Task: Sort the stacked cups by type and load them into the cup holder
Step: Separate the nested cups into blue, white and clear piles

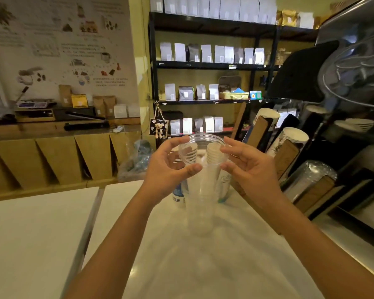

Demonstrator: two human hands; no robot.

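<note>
You are mid-sort, holding a clear cup (200, 169) up above the worktop (203, 255), just in front of you. Your left hand (168, 169) grips its rim and near side with thumb and fingertips; your right hand (248, 167) pinches the opposite side of the rim the same way. Both hands are closed lightly on it, neither one clenched. Whether you hold one cup or a few nested ones is hard to tell, since the plastic is clear and blurred below the rim.

Seen through and under the cup, more cups (221, 184) stand on the worktop, some white with printing, one with a blue band. These look like the unsorted remainder, so sorting is not finished.

The holder (289, 156) stands to your right, its slanted slots fronted by brown panels. Several slots already carry stacks: white paper cups (293, 137) in the upper ones, and a clear stack (311, 178) in a lower slot. So part of the loading seems done, though you cannot judge from here whether those stacks are full.

What is left, most likely: take this clear cup over to the clear stack low on the right, then work through the printed cups on the worktop.
</note>
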